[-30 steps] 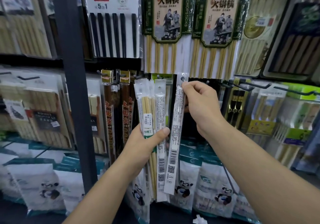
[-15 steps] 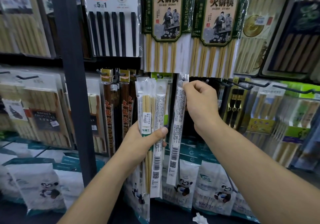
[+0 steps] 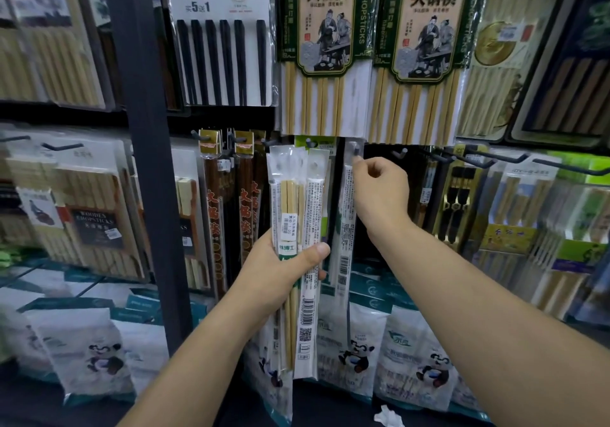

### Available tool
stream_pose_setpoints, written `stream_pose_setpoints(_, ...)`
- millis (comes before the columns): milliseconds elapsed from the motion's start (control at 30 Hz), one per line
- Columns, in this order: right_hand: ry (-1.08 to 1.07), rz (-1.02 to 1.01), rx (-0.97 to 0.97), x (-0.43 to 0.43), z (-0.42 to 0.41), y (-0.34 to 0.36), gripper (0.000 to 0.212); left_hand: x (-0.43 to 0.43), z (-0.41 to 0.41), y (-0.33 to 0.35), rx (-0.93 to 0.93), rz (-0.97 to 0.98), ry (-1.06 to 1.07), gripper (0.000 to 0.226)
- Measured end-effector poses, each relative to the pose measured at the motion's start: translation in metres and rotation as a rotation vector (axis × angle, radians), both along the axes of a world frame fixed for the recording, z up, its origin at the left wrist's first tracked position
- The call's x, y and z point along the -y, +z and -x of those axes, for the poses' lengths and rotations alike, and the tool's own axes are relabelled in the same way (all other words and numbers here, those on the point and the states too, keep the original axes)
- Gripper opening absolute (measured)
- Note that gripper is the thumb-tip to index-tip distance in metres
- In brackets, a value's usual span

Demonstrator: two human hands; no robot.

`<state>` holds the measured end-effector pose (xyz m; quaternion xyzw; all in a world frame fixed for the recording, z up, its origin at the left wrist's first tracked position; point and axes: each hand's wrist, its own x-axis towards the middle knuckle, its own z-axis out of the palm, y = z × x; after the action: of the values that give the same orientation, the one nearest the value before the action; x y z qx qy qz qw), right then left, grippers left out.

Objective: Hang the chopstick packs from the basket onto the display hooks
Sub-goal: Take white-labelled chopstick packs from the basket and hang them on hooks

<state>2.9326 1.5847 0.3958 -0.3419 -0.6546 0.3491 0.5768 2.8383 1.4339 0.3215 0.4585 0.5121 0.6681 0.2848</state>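
Now right-hand fingers (image 3: 372,172) tight on top of one pack (image 3: 346,218), left-hand fingers (image 3: 313,252) around a bundle (image 3: 293,202).

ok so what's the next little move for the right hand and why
Probably slide the single pack back along the hook, then let go: the right hand pinches its top, where the hook's tip seems just through the hole. The left hand holds more packs.

1. A dark metal upright post (image 3: 145,162) stands left of centre.
2. A white card of black chopsticks (image 3: 224,37) hangs beside two green-labelled packs of bamboo chopsticks (image 3: 325,47).
3. White panda-printed bags (image 3: 356,354) line the bottom row.
4. Crumpled white paper (image 3: 389,416) lies below them.
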Motion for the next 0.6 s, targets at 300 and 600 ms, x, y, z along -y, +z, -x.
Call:
stream_pose_setpoints(300, -0.050, 0.076, -0.061, 0.016, -0.008, -0.015, 0.020, -0.001, -0.004, -0.001, -0.011, -0.022, 0.004, 0.032)
stream_pose_setpoints(600, 0.322, -0.013, -0.011, 0.064, -0.022, -0.014, 0.018, -0.002, -0.009, 0.001, -0.074, -0.081, -0.028, 0.025)
